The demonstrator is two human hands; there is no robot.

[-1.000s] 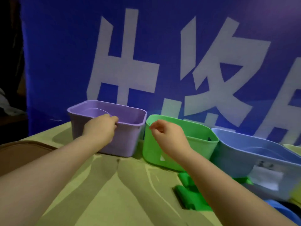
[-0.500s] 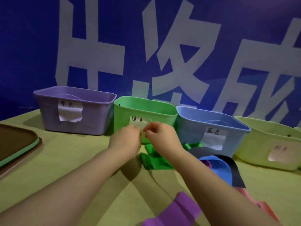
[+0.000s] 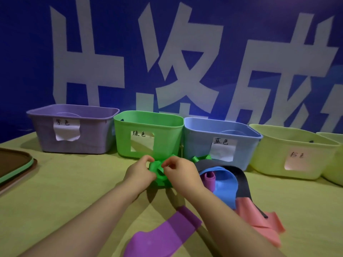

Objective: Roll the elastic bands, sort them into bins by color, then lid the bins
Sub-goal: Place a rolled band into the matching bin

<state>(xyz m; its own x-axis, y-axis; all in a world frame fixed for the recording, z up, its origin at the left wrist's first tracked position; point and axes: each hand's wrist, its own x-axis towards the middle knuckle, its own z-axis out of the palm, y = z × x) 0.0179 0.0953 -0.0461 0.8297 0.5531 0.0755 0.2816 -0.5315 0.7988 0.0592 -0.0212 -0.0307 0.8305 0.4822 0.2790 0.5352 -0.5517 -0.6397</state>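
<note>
My left hand (image 3: 139, 170) and my right hand (image 3: 181, 171) both pinch a green elastic band (image 3: 158, 172), partly curled between the fingers, just in front of the green bin (image 3: 148, 134). The purple bin (image 3: 74, 128) stands to its left, the blue bin (image 3: 219, 141) and a yellow bin (image 3: 289, 151) to its right. All are open and bear paper labels. A loose purple band (image 3: 167, 232) lies under my right forearm. Blue (image 3: 224, 182), black (image 3: 241, 180) and pink (image 3: 258, 214) bands lie piled to the right.
A brown tray-like lid with a green rim (image 3: 13, 164) sits at the left edge of the yellow-green table (image 3: 65, 191). A second yellow bin (image 3: 334, 156) is cut off at the far right. A blue banner (image 3: 167, 52) hangs close behind the bins.
The hands left the purple and green bin rims, came together in front of the green bin and took up the green band. The view dropped and shifted right, showing more bins and bands.
</note>
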